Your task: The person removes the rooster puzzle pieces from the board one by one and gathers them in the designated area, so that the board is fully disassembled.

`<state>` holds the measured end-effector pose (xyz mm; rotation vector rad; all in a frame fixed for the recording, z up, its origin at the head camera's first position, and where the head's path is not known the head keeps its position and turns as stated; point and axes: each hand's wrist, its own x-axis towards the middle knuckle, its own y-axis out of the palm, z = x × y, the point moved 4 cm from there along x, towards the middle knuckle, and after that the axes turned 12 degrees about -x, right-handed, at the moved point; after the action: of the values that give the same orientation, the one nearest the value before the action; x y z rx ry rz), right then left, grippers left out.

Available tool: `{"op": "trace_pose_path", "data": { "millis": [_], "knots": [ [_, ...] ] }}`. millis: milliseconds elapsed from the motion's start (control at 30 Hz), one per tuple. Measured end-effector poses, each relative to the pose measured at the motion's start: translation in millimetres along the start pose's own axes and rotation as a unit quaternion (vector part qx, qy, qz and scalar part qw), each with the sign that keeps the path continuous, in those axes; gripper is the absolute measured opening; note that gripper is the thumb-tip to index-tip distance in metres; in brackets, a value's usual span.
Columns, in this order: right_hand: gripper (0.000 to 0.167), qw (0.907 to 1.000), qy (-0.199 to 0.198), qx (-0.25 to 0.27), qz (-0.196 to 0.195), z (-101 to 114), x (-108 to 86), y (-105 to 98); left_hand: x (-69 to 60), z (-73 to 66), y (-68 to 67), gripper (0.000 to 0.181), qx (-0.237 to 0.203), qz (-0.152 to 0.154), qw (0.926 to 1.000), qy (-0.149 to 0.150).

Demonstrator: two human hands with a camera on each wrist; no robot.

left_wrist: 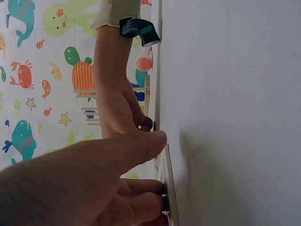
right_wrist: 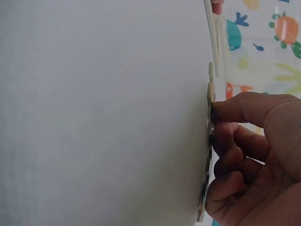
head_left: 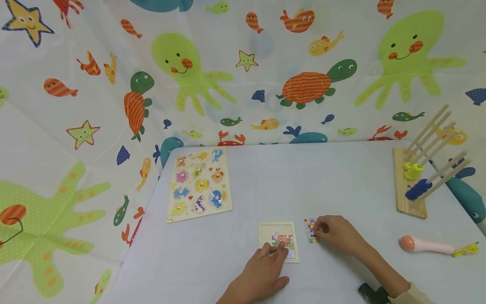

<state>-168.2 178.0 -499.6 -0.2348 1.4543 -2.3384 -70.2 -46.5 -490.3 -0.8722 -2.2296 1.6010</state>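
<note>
Trainee: State the location of the loose pieces (head_left: pixel 309 225).

Instructor: They lie on the surface (head_left: pixel 265 185), just right of the tray (head_left: pixel 278 223), with a narrow bare strip between. As a group, their long axis runs away from the person, roughly parallel to the tray's right side.

Trainee: Which hand is nearer?

Instructor: The right hand (head_left: pixel 338 232). The group lies immediately left of its fingertips, which touch the right edge.

Trainee: State of the fingers?

Instructor: Right: narrow, thumb and forefinger pinching at the loose pieces. Whether one is lifted, I cannot tell. Left hand (head_left: pixel 262 270): fingers extended onto the fitted pieces (head_left: pixel 287 239), thumb spread apart.

Trainee: Which relation governs?

Instructor: From the right fingers, the tray lies leftward, beyond the loose pieces. Its bare base shows left of and beyond the fitted pieces.
</note>
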Motion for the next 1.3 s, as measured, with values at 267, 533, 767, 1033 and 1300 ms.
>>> {"op": "trace_pose_path", "data": {
  "millis": [267,533,767,1033,1300],
  "knots": [
    [0.017,0.9995,-0.018,-0.01,-0.023,3,-1.5,0,-0.2,-0.1,-0.8,0.064,0.0,0.001,1.0,0.0],
    [0.01,0.9971,-0.015,-0.043,-0.061,12,-1.4,-9,-0.6,-0.4,-1.6,0.064,-0.007,0.003,1.0,-0.001],
    [0.006,0.9968,-0.063,-0.017,-0.046,38,8.3,-9,-1.7,-1.9,-2.7,0.064,0.004,0.005,1.0,-0.005],
    [0.011,0.9859,-0.166,-0.021,-0.001,67,29.2,18,-0.7,-2.8,-0.1,0.064,0.027,-0.009,0.9996,-0.003],
    [0.004,0.9846,-0.172,-0.015,0.028,78,33.4,30,0.8,-4.0,6.7,0.074,0.049,0.023,0.9985,0.004]
  ]
}}
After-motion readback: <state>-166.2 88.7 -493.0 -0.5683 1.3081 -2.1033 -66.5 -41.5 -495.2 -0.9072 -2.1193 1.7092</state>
